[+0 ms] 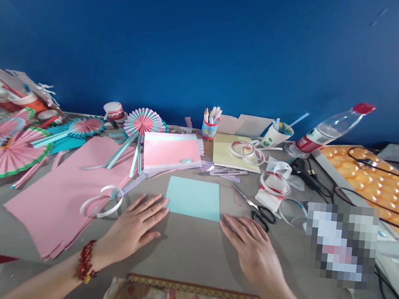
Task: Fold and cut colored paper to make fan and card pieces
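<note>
A light blue sheet of paper (194, 199) lies flat on the grey table in front of me. My left hand (139, 226) rests palm down by its left edge, fingers stretched out, with a beaded bracelet on the wrist. Near the sheet's lower right corner lies my right hand (250, 243), also flat with its fingers extended. Neither hand holds anything. Black-handled scissors (264, 214) lie just beyond the right hand, blades partly apart. Left of the left hand, a white tape roll (102, 203) sits on stacked pink paper (61, 188).
Folded paper fans (142, 124) and a pink sheet with blue strips (171, 154) lie behind. A pen cup (210, 126), tape rolls (276, 181), a utility knife (228, 172) and a tilted-looking bottle (323, 133) stand or lie farther back. Cables and bubbled orange packaging (369, 180) occupy the right.
</note>
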{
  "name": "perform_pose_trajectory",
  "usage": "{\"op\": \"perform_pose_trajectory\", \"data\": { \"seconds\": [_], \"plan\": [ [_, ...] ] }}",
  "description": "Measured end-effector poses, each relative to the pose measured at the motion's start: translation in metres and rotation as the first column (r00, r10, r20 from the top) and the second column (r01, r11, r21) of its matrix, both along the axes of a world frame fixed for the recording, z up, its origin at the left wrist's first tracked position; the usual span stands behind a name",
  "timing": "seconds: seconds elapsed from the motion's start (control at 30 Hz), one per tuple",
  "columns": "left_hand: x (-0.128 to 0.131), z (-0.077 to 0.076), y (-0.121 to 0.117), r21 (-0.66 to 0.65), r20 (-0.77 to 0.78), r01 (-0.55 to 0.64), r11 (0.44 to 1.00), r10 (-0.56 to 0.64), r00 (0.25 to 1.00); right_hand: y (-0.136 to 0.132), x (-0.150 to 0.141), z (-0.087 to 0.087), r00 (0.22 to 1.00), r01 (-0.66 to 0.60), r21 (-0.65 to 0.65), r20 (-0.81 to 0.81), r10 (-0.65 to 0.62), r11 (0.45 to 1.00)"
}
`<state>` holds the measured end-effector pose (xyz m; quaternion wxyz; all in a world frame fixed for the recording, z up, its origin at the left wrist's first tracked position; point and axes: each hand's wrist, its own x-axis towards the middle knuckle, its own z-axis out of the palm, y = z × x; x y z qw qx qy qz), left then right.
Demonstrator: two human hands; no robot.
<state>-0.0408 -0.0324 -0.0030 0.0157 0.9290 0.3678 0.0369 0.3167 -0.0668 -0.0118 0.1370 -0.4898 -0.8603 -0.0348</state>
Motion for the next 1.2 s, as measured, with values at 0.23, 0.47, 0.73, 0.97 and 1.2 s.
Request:
{"op": "perform_pose_trajectory", "data": {
  "seconds": [0.23,0.47,0.73,0.97,1.2],
  "plan": [
    [-0.002,0.002,-0.002,-0.010,0.014,0.038,0.999,-0.038,0.999,0.022,-0.010,0.028,0.999,0.021,0.093,-0.049,-0.017,0.995],
    [-0.005,0.007,0.001,-0.029,0.018,0.055,0.998,-0.054,0.998,0.040,-0.068,0.019,0.962,-0.196,-0.038,0.185,0.200,0.980],
    [-0.014,0.002,0.005,-0.006,0.079,0.013,1.000,-0.012,0.997,0.047,-0.061,0.003,0.928,-0.303,0.019,0.232,0.291,0.953],
    [-0.001,0.011,-0.010,-0.208,0.414,-0.148,0.967,0.224,0.882,0.059,-0.054,0.009,0.925,-0.337,0.001,0.184,0.331,0.941],
    [0.046,0.030,-0.008,-0.851,0.414,0.083,0.518,0.566,0.713,0.060,-0.070,0.017,0.985,-0.170,-0.069,0.011,0.172,0.983]
  ]
}}
